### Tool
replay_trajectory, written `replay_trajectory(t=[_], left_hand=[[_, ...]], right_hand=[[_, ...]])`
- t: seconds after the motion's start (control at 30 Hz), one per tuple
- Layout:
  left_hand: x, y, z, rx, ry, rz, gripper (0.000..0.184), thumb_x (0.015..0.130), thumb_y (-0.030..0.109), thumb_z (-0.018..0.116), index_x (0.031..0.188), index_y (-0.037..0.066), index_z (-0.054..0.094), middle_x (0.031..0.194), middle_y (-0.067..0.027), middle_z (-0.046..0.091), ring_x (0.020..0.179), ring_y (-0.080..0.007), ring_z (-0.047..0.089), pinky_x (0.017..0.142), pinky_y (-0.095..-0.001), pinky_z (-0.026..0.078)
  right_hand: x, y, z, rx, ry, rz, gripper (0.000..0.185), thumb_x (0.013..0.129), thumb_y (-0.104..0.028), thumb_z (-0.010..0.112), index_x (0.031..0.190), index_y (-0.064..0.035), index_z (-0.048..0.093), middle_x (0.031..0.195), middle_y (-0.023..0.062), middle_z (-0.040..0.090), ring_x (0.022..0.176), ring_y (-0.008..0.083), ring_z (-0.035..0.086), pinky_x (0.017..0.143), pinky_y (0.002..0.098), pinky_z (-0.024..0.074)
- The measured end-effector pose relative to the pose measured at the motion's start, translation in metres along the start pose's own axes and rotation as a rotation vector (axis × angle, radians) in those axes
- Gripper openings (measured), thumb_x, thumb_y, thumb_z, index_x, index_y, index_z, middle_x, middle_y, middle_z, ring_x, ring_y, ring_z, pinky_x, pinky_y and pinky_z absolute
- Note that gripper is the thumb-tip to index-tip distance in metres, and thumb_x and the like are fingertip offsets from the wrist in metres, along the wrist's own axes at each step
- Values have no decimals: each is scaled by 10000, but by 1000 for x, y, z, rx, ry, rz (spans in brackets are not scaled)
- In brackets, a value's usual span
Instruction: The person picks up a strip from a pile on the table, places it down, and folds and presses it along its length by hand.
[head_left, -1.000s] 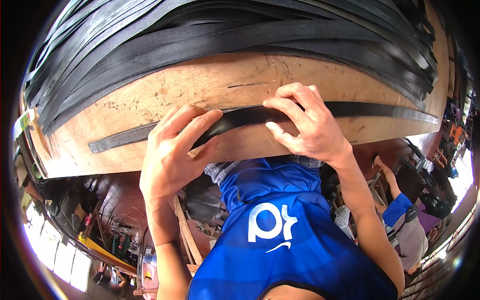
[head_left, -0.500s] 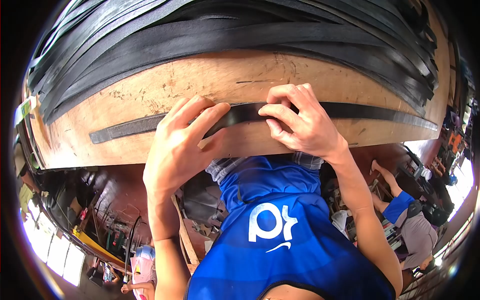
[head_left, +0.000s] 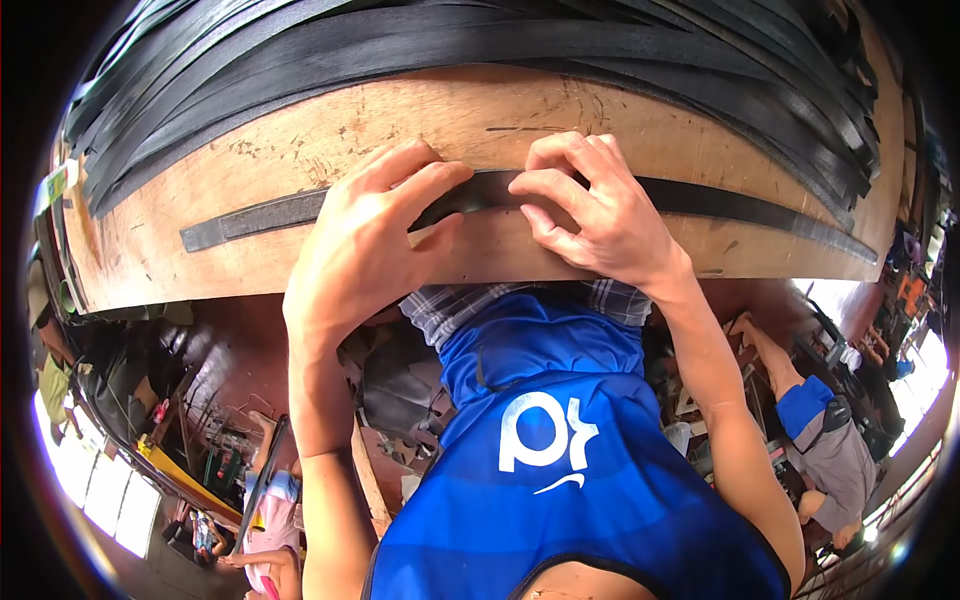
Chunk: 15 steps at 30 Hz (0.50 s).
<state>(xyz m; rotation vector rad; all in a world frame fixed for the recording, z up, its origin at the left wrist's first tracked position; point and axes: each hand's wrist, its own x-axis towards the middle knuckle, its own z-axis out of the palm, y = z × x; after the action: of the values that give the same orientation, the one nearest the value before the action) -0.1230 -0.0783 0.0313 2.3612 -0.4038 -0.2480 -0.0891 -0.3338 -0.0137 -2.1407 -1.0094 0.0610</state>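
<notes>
A long black strip (head_left: pixel 735 206), leather-like, lies lengthwise on the wooden board near its front edge. My left hand (head_left: pixel 375 225) grips it left of the middle, with curled fingers over the far side and the thumb on the near side. Just to the right, my right hand (head_left: pixel 600 210) holds the same strip, its index finger on top and its thumb at the near edge. A short stretch of strip shows between the two hands. Part of it is hidden under my left hand.
A thick pile of black strips (head_left: pixel 420 50) covers the far side of the wooden board (head_left: pixel 420 115). Below its front edge are my lap and the cluttered floor. Another person (head_left: pixel 825 440) is at the right, and one in pink (head_left: pixel 272 520) at the lower left.
The board, strip and hands sit slightly higher in view. Both hands keep nearly the same place on the strip, and the strip lies as before.
</notes>
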Motion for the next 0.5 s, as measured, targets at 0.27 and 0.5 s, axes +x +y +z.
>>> replay_trajectory(t=[0.27, 0.5], left_hand=[[-1, 3, 1, 25, -8, -11, 417, 778, 35, 823, 1186, 60, 743, 1069, -135, 714, 957, -353, 714, 849, -419, 585], [-1, 6, 1, 34, 4, -19, 448, 741, 26, 842, 1176, 55, 741, 1045, -127, 697, 946, -350, 697, 835, -427, 583]], right_hand=[[4, -4, 7, 30, 19, -17, 283, 807, -76, 813, 1071, -87, 713, 1095, 49, 627, 944, 244, 620, 891, 395, 469], [5, -6, 9, 18, -1, 22, 288, 790, -84, 802, 1065, -99, 719, 1102, 40, 620, 934, 246, 597, 895, 391, 469]])
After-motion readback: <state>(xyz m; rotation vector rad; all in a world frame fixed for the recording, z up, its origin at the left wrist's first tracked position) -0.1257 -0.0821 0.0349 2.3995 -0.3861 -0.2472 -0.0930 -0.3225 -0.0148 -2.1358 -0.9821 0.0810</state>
